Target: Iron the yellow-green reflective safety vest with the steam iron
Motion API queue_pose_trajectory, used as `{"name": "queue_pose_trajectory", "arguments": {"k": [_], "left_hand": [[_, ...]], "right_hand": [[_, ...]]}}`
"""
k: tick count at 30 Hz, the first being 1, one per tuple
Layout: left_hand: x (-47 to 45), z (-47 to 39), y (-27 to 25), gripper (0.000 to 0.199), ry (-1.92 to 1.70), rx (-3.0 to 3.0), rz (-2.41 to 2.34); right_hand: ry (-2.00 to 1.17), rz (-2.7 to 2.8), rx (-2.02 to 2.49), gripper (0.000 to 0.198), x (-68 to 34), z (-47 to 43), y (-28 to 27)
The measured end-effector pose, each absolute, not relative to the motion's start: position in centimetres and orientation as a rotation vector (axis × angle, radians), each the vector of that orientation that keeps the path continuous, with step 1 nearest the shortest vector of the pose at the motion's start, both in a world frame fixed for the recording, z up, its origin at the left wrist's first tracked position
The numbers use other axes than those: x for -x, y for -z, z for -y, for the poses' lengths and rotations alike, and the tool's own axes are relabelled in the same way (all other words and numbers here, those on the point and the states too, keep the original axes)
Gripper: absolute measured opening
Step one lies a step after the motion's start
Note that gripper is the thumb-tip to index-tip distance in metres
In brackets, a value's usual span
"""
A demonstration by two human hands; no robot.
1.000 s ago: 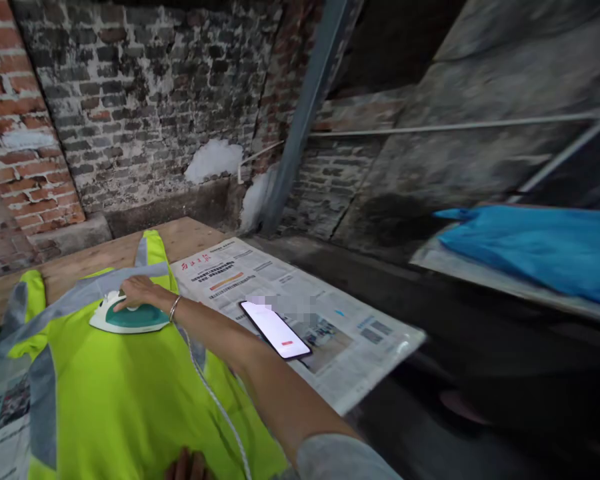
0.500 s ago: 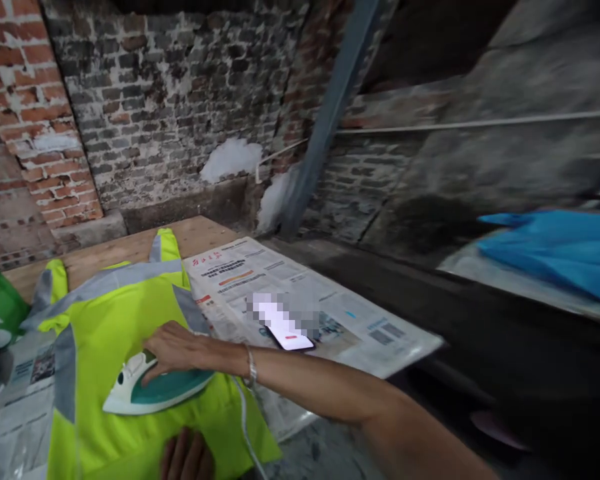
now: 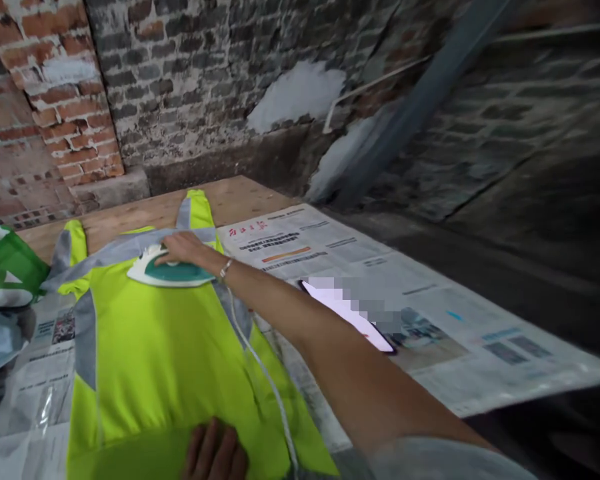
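A fluorescent yellow and grey garment (image 3: 155, 360) lies spread over the table. My right hand (image 3: 187, 247) is wrapped around the handle of a white and teal clothes iron (image 3: 173, 272), whose sole rests on the garment's upper part, near the grey band. From the iron a pale cord (image 3: 263, 370) runs down across the cloth toward the bottom edge. At the bottom of the view, my left hand (image 3: 216, 455) lies with its fingers on the lower part of the garment. Only those fingers show, and nothing is seen in them.
Newspaper (image 3: 375, 257) under clear plastic covers much of the table, with bare wood (image 3: 250, 193) at the far end. A lit phone (image 3: 343, 310) lies right of my forearm. A green and white bag (image 3: 10, 267) stands at left. Behind rises a brick wall (image 3: 180, 87).
The iron in my right hand has slid farther up the garment, from its middle to the grey band. My left hand stays on the lower cloth. The view has shifted.
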State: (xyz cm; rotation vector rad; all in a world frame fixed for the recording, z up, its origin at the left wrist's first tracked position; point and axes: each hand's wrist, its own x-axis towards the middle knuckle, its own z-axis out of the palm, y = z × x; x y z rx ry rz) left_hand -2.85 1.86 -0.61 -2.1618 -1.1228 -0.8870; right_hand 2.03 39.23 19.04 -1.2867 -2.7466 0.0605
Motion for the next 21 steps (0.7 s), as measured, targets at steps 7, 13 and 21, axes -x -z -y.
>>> {"name": "queue_pose_trajectory", "arguments": {"k": [7, 13, 21], "left_hand": [[2.8, -1.2, -2.2, 0.029, 0.889, 2.315, 1.206], [3.1, -1.0, -2.1, 0.036, 0.826, 2.371, 1.310], [2.6, -0.7, -2.1, 0.030, 0.847, 2.355, 1.385]], "right_hand": [[-0.238, 2.824, 1.336, 0.066, -2.7, -40.3, -19.5], [-0.337, 2.966, 1.173, 0.057, -5.2, -30.6, -20.1], [-0.319, 3.078, 1.004, 0.054, -7.3, -19.5, -19.5]]}}
